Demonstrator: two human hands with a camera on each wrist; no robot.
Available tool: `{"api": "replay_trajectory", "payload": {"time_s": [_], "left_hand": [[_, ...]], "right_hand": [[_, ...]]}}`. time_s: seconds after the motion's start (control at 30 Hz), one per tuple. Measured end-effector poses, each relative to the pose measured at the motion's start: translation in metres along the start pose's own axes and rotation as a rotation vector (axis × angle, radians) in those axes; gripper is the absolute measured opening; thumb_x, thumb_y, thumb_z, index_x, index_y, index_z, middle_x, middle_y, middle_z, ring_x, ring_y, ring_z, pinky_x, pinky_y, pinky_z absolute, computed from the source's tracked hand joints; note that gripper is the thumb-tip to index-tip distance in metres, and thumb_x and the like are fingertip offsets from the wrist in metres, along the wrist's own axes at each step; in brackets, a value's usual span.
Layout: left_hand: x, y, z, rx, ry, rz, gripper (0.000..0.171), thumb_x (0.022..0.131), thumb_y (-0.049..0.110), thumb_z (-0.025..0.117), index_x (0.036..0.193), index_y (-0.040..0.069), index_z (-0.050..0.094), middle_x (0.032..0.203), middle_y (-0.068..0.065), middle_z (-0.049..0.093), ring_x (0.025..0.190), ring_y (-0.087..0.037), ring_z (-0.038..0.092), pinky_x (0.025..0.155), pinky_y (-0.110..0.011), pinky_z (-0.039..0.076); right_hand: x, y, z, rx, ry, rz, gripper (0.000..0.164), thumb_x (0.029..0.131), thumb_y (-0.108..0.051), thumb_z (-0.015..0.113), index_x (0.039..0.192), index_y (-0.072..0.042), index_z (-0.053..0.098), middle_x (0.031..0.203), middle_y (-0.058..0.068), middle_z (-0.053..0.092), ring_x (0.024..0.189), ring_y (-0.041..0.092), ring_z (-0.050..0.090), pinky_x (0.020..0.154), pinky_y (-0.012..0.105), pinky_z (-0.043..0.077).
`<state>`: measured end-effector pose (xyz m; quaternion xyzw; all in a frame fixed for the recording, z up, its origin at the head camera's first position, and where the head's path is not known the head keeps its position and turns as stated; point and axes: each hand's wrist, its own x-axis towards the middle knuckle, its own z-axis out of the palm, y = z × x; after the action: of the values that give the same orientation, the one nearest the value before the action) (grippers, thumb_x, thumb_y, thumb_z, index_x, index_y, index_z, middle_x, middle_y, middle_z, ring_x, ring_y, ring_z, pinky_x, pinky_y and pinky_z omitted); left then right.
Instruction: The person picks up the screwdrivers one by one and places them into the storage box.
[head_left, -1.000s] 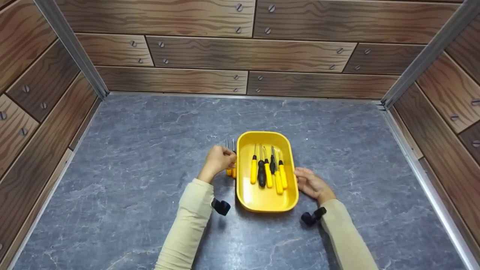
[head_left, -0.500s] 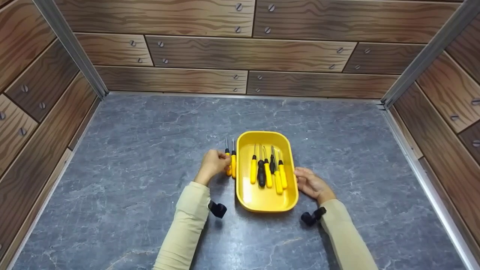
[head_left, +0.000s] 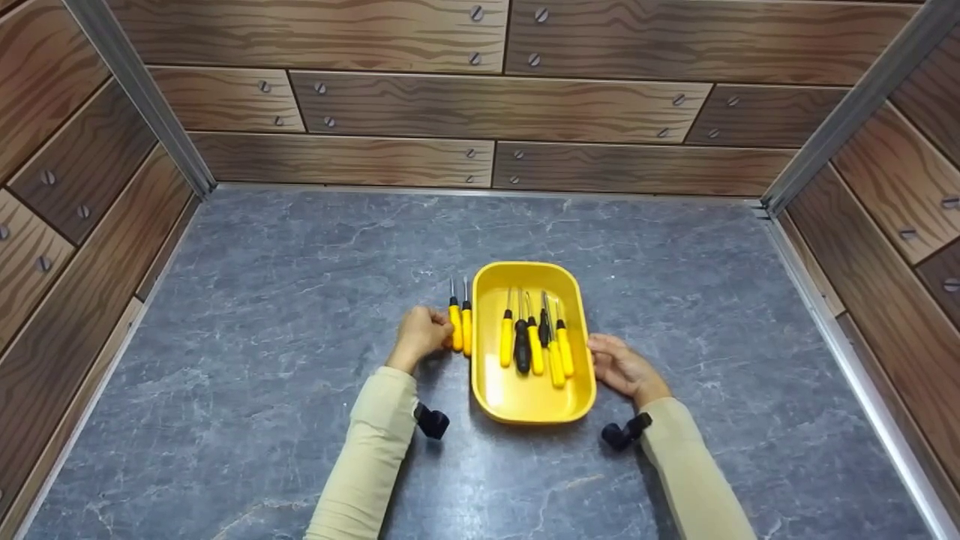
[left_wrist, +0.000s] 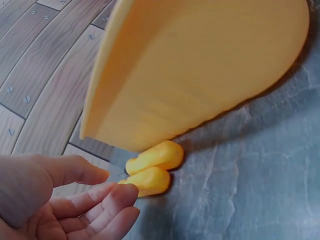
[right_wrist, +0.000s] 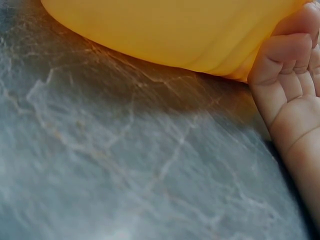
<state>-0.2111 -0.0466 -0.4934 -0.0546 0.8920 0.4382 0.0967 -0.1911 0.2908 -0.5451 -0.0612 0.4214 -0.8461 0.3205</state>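
Observation:
Two yellow-handled screwdrivers lie side by side on the table, left of the yellow tray [head_left: 534,405]. My left hand [head_left: 424,331] is beside the outer screwdriver [head_left: 455,328]; the inner screwdriver [head_left: 467,331] lies along the tray's left wall. In the left wrist view, a gap shows between the thumb and the loosely bent fingers, with the two handle ends [left_wrist: 159,156] just beyond the fingertips. My right hand [head_left: 624,365] rests its fingers against the tray's right wall, palm turned inward. Inside the tray lie several screwdrivers, yellow-handled ones and black-handled ones such as the black screwdriver [head_left: 522,348].
The tray stands on a grey marbled table [head_left: 300,300]. Wood-patterned walls [head_left: 420,105] close off the back and both sides, with metal posts [head_left: 844,112] at the corners. A small black camera [head_left: 433,422] sits at the left wrist, another [head_left: 624,433] at the right.
My left hand has drawn back to the left and toward me from the tray's side, uncovering the two screwdrivers. The right hand and the tray stay in place.

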Motion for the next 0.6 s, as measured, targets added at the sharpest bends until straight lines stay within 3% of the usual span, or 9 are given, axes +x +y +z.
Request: {"api": "replay_trajectory", "payload": {"time_s": [0.23,0.6], "left_hand": [[0.003,-0.006,0.003,0.019,0.002,-0.014,0.015,0.082,0.006,0.063,0.086,0.0,0.076,0.076,-0.014,0.075,0.048,-0.004,0.051,0.047,-0.013,0.045],[0.008,-0.006,0.012,0.017,0.064,-0.063,0.016,0.081,0.011,0.065,0.09,0.002,0.076,0.079,-0.012,0.075,0.051,-0.005,0.051,0.05,-0.014,0.048]], "right_hand": [[0.001,0.0,0.001,-0.004,0.014,0.004,0.044,0.103,-0.002,0.028,0.092,-0.009,0.07,0.09,0.0,0.074,0.085,0.011,0.068,0.082,0.024,0.059],[0.0,-0.001,0.0,-0.009,0.006,0.014,0.043,0.103,-0.001,0.028,0.094,-0.009,0.07,0.093,0.001,0.074,0.087,0.011,0.068,0.083,0.024,0.059]]}}
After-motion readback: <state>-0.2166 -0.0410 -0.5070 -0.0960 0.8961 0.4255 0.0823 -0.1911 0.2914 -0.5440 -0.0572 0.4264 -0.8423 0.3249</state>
